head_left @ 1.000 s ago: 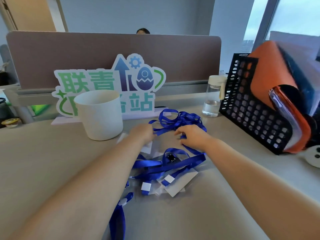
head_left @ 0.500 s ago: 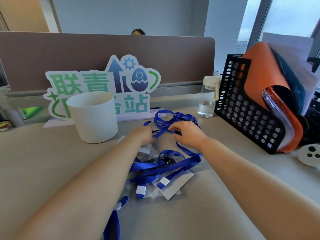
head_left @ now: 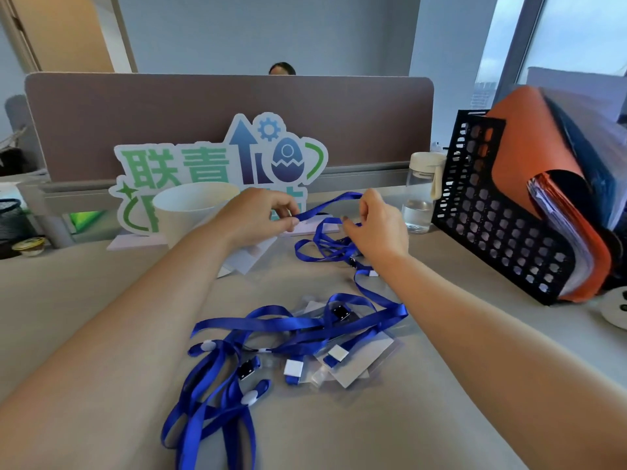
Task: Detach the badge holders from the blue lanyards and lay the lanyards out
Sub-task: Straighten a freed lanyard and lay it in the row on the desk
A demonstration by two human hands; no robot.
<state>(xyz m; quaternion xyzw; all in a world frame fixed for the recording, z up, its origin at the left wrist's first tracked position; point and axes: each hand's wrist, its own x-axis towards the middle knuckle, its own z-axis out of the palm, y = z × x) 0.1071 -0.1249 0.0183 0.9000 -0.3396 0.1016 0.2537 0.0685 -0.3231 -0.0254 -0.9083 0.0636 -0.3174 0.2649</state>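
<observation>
**One lanyard (head_left: 327,204) raised from the heap**

Since a moment before, both hands had risen off the tangle, lifting one blue strap above the far tabletop (head_left: 356,432). The left hand (head_left: 261,215) pinched it with its fingers, and the right hand (head_left: 376,228) curled round it. The other lanyards (head_left: 258,323) and badge holders (head_left: 359,359) lay heaped nearer.

Two large green characters, read as 联青, printed on the cut-out desk sign (head_left: 217,164), blue up-arrow, gear and cracked-egg symbols printed beside them, lower row obscured by the white cup (head_left: 190,212) and left hand (head_left: 258,215)
</observation>
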